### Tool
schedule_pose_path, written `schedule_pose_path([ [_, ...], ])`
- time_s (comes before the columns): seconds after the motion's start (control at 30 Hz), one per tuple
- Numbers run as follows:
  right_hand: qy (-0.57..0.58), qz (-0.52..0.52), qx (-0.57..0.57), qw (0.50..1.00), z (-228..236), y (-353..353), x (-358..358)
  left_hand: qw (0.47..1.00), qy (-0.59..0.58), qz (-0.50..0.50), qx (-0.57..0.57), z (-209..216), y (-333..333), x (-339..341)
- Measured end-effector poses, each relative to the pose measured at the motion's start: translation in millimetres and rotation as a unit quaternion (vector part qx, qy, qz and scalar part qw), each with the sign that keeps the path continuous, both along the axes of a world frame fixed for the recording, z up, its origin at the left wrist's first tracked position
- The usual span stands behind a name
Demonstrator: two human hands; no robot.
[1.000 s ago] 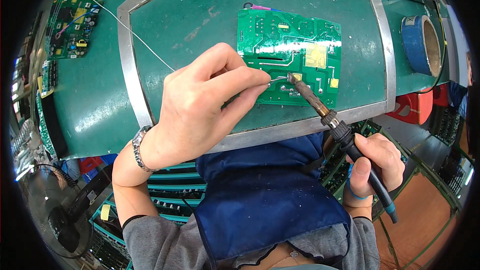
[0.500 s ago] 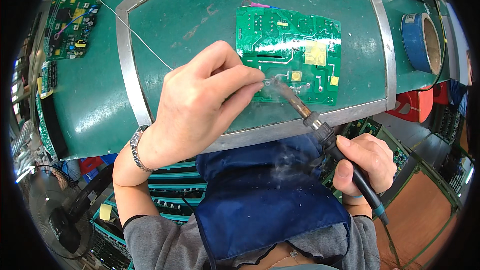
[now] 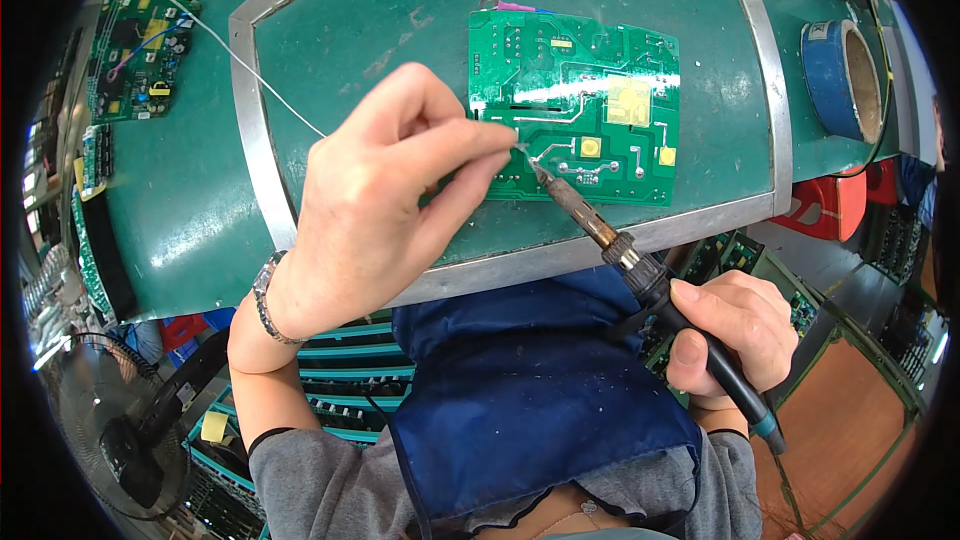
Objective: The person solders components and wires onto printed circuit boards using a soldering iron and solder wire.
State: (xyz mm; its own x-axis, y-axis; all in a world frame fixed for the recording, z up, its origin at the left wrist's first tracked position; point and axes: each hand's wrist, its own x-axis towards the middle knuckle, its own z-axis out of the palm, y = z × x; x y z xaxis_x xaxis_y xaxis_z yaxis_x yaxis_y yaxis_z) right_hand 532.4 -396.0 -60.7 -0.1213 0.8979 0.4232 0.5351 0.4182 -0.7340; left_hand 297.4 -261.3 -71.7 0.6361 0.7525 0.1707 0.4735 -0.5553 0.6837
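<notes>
Left hand (image 3: 380, 210) reaches in from lower left, wrist bent, fingers pinched shut on a thin solder wire (image 3: 255, 70) that trails off to the upper left. Right hand (image 3: 730, 330) sits low at the surface's near edge, fist closed around the soldering iron (image 3: 640, 270), shaft angled up-left. Iron tip and wire end meet on the circuit board (image 3: 575, 90), at its lower left part, just beside the left fingertips. Board lies flat on the green surface (image 3: 400, 20), inside the metal frame (image 3: 245, 120). Open room above and left of board; blue tape roll (image 3: 840, 80) sits past the frame's right side.
</notes>
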Motion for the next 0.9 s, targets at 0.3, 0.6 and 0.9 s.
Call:
schedule_pose_path([
  [0.3,-0.055,0.028,0.035,0.997,11,6,-6,0.999,-0.01,0.02,0.027,4,2,-3],
  [0.6,-0.04,-0.044,0.036,0.998,4,-7,3,0.999,-0.017,-0.039,0.01,-1,-5,2],
  [0.9,-0.041,-0.049,0.033,0.997,0,-7,2,0.996,-0.032,-0.065,0.042,-12,-5,4],
])
